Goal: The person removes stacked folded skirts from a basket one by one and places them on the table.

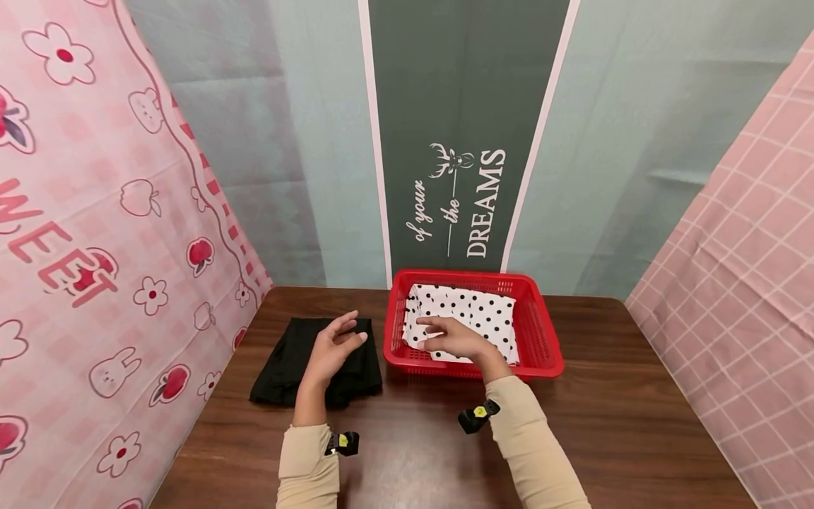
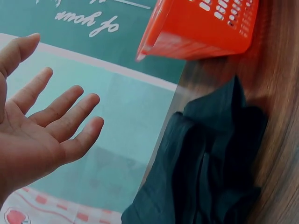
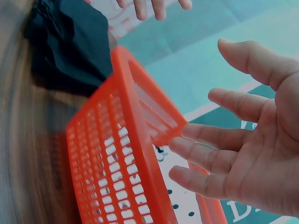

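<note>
A folded black cloth (image 1: 286, 364) lies on the wooden table, left of a red plastic basket (image 1: 547, 346). Inside the basket is a folded white cloth with black dots (image 1: 490, 314). My left hand (image 1: 333, 350) is raised over the black cloth, fingers spread and relaxed, holding nothing; the left wrist view shows the palm and the cloth (image 2: 187, 177) apart from it. Above the basket hovers my right hand (image 1: 454, 338), loosely spread and holding nothing. In the right wrist view its fingers (image 3: 210, 154) overlap the basket's far rim.
The brown table (image 1: 604, 424) meets a green and teal backdrop (image 1: 470, 106) behind the basket. A pink patterned sheet (image 1: 146, 233) hangs on the left, and a pink checked one (image 1: 731, 283) on the right. Each sleeve carries a small black wrist camera (image 1: 343, 443).
</note>
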